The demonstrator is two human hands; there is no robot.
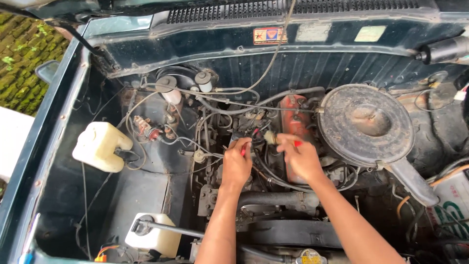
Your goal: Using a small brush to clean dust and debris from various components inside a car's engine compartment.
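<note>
I look down into an open car engine bay. My left hand (236,165) reaches into the middle of the engine and grips a thin red-handled tool (244,148) among the wires. My right hand (299,157) is just to its right, fingers closed around another red-tipped tool (297,143) near a pale plug cap (269,137). Both hands hover over the red valve cover (292,122) and a tangle of black hoses.
A round dusty air cleaner (366,123) sits at the right. A yellowish fluid tank (100,145) is at the left, a white reservoir (154,238) at the lower left. A battery (452,203) shows at the right edge. The radiator cap (309,257) is near the bottom.
</note>
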